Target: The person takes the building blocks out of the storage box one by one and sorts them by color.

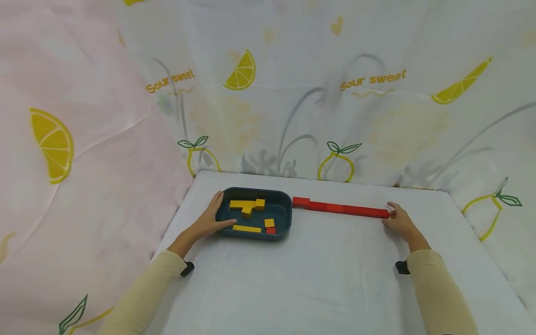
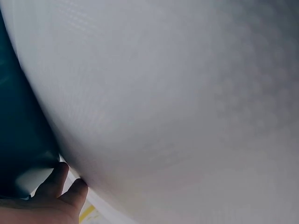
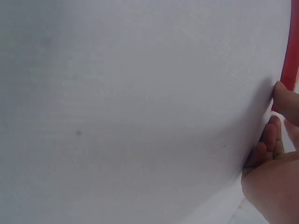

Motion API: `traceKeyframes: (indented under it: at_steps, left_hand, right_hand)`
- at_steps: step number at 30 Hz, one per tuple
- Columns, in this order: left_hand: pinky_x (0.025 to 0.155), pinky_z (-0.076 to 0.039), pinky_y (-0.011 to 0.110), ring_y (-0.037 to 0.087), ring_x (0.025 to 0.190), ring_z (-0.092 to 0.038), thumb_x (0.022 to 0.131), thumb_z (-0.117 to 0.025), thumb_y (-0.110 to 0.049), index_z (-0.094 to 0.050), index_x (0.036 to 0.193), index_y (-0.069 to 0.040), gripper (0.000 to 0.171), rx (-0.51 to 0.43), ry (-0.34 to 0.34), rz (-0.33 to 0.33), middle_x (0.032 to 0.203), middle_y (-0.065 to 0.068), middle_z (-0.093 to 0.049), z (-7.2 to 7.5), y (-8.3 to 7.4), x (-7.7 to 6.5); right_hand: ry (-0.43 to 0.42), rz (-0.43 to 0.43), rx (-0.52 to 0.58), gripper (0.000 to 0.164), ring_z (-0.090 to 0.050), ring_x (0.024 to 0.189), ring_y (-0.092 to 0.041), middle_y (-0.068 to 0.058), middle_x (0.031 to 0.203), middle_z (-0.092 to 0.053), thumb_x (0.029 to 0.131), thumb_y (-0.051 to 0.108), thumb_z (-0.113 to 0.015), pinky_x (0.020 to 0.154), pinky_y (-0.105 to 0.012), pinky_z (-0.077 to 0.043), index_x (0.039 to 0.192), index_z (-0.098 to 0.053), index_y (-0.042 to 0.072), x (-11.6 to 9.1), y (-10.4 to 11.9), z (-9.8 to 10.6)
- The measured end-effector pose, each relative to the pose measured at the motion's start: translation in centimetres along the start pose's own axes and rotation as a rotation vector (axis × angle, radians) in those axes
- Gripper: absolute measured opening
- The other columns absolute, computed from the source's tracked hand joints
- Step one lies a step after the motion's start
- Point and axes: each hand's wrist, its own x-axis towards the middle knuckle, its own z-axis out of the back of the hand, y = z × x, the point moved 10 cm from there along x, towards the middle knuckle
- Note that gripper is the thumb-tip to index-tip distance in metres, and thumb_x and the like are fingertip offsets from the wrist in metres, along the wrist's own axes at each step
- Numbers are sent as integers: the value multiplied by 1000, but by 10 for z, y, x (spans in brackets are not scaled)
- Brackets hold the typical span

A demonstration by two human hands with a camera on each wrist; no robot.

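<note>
A dark teal rectangular dish [image 1: 284, 237] stands on the white table, with yellow blocks and a red block inside. My left hand [image 1: 208, 222] holds its left end, fingers along the outer side and thumb over the front rim. In the left wrist view, fingertips [image 2: 58, 172] meet the lower edge of the dish [image 2: 23, 116]. A long row of red blocks [image 1: 335, 208] runs right from beside the dish. My right hand [image 1: 399, 222] pinches the row's right end between thumb and index finger. The right wrist view shows the thumb against the red block [image 3: 290, 60], other fingers curled below.
Among the dish's contents are a yellow T-shaped group [image 1: 247, 207], a flat yellow bar [image 1: 247, 229], a yellow block [image 1: 269, 222] and a small red block [image 1: 270, 230]. Behind the table [image 1: 293, 288] hangs a lemon-printed cloth [image 1: 276, 116].
</note>
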Motion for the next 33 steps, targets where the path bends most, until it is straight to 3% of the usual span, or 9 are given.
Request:
traceKeyframes:
  at_steps: [9,17,33]
  left_hand:
    - [121,-12,61,36,154,1,84,-72,-55,3,160,-10,116,0,-6,-4,167,12,9,-2,0,0]
    - [121,-11,61,35,154,1,84,-72,-54,2,160,-12,114,-6,-13,3,167,11,9,-1,0,0]
    - [121,-11,61,35,154,1,85,-72,-52,2,160,-12,113,-5,-14,-2,167,10,9,-1,-1,1]
  right_hand:
    - [-30,-4,1,71,-36,125,-51,-39,138,-31,95,6,-54,108,-63,-36,153,-15,-6,-6,2,-2]
    - [-52,21,-39,57,-36,126,-52,-41,138,-33,95,8,-51,105,-62,-39,147,-33,-6,-3,2,-1]
    - [-35,-13,-36,57,-38,119,-50,-38,134,-37,95,9,-51,102,-62,-40,148,-33,-4,-5,5,-1]
